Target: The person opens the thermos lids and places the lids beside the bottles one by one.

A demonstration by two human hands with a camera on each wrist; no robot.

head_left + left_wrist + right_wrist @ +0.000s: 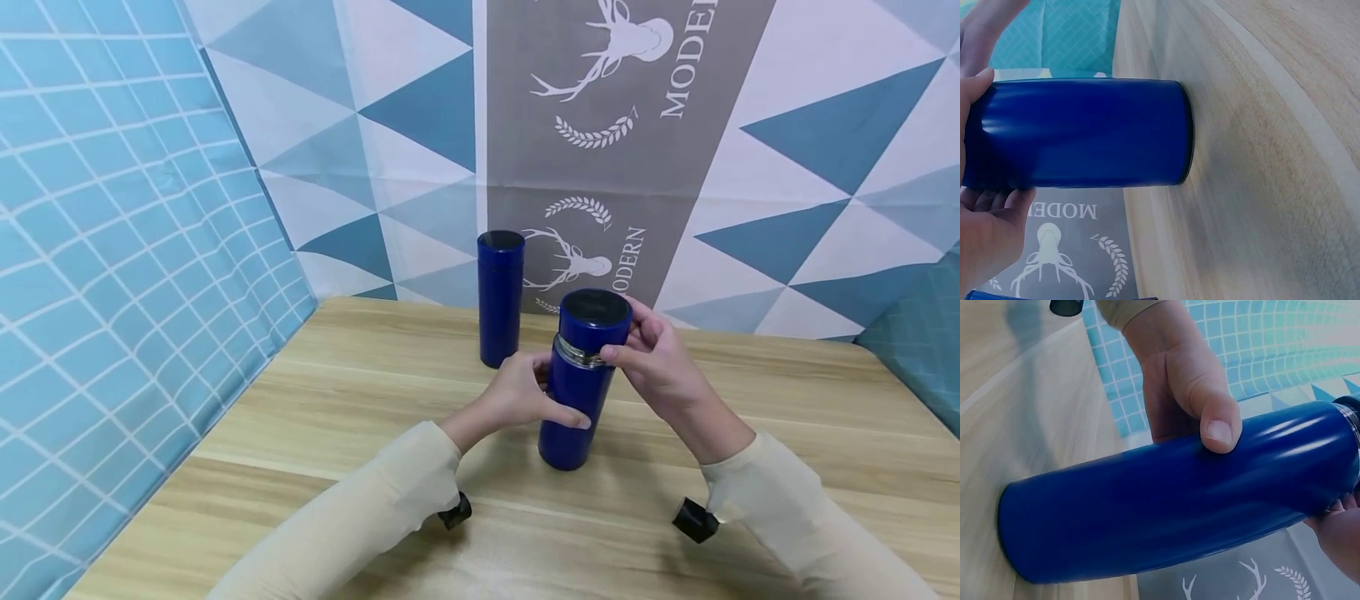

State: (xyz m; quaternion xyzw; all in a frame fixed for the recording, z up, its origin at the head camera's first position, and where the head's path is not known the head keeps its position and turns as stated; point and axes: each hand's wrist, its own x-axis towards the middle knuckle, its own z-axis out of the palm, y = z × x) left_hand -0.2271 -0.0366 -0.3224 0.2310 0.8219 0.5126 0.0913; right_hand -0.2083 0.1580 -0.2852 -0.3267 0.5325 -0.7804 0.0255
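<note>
A dark blue thermos bottle (567,433) stands on the table, and my left hand (517,392) grips its body, thumb across the front. My right hand (660,358) holds the blue lid (596,321) with its black top, thumb at the lid's lower edge. Between lid and body a band of shiny metal neck shows; whether the lid still touches the neck, I cannot tell. In the right wrist view the left thumb lies on the bottle's body (1147,506). The left wrist view shows the bottle's base (1179,134) on the wood.
Behind and to the left stands a second blue bottle (500,308) with its lid on. The wooden table (300,417) meets a patterned cloth (420,167) at the back and a blue tiled sheet (112,208) on the left. A black device (696,520) hangs under the right cuff.
</note>
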